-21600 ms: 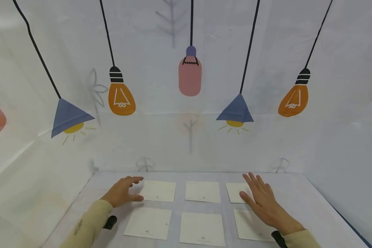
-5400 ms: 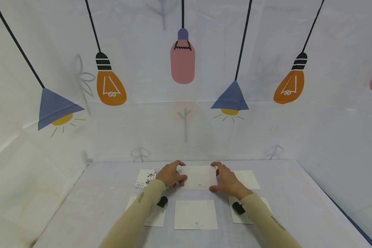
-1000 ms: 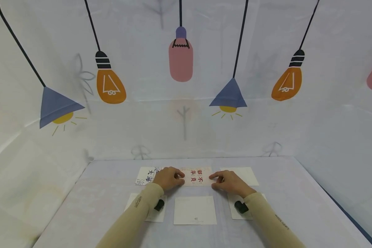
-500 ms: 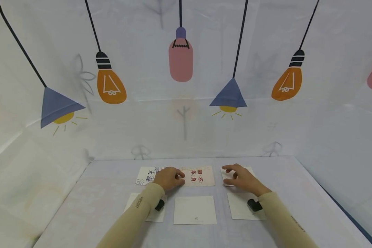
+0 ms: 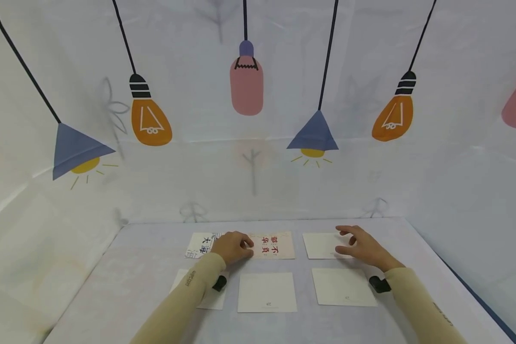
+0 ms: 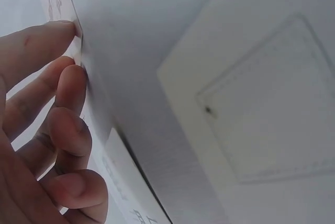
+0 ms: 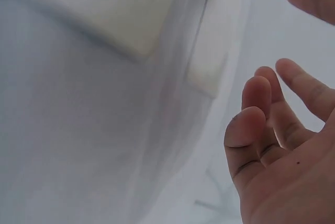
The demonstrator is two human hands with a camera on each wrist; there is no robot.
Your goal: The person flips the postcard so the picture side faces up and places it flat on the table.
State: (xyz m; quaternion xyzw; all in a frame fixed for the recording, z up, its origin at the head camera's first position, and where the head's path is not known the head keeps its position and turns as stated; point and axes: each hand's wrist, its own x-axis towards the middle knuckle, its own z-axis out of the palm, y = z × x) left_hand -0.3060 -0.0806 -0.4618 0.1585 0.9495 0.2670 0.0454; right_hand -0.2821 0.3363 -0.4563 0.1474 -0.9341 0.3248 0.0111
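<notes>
In the head view, a pinkish postcard [image 5: 279, 244] with red characters lies printed side up in the middle of the far row. My left hand [image 5: 230, 247] pinches its left edge, thumb and fingertips meeting the edge in the left wrist view. Partly behind that hand is a white postcard [image 5: 198, 246] with dark characters. My right hand [image 5: 363, 247] is raised over the right end of a blank-faced postcard [image 5: 320, 246], fingers loosely bent and apart. Nothing lies between its fingers in the right wrist view.
In the near row lie three blank-faced postcards: a left postcard [image 5: 212, 300] partly under the sleeve, a middle postcard [image 5: 267, 292] and a right postcard [image 5: 344, 286]. All rest on a white-covered table [image 5: 112, 296]. A white wall sheet [image 5: 189, 186] with printed lamps stands behind.
The middle far postcard, blank-faced earlier, now shows red print. My right hand has let go of its right edge and moved right over the neighbouring postcard. My left hand stays put.
</notes>
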